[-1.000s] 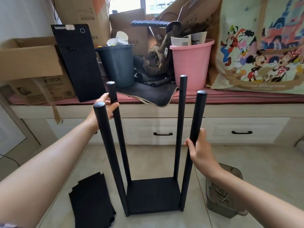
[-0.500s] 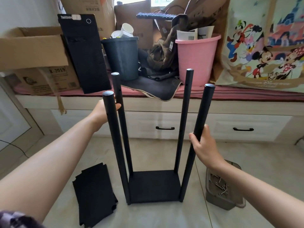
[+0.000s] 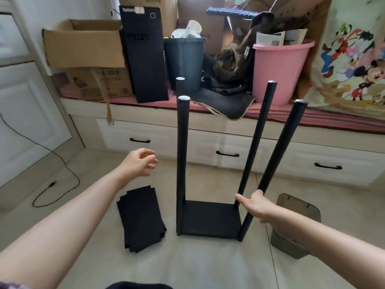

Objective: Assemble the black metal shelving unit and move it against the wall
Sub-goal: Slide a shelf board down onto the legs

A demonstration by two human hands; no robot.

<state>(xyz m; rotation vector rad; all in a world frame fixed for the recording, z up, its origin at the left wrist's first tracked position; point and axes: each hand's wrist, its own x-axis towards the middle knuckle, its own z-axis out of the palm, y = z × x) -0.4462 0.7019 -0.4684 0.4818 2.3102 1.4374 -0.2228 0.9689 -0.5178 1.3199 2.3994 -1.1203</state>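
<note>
The black shelving unit stands on the tiled floor: a square bottom shelf point(image 3: 210, 219) with black poles rising from its corners. My right hand point(image 3: 255, 206) grips the near right pole point(image 3: 279, 149) low down, fingers curled round it. My left hand point(image 3: 138, 162) hovers in the air left of the near left pole point(image 3: 181, 155), fingers loosely spread, touching nothing. A stack of loose black shelf panels point(image 3: 140, 219) lies flat on the floor to the left of the unit.
A grey container point(image 3: 295, 226) holding screws sits on the floor at the right. Behind stands a low drawer bench point(image 3: 227, 142) loaded with cardboard boxes point(image 3: 83, 44), a dark bin point(image 3: 184, 61), a pink bucket point(image 3: 280, 69) and a black panel point(image 3: 145, 57). A black cable point(image 3: 56, 180) trails on the floor at left.
My left hand let go of the far left pole and dropped away to the left. My right hand slid lower down the near right pole. The view tilted down and back.
</note>
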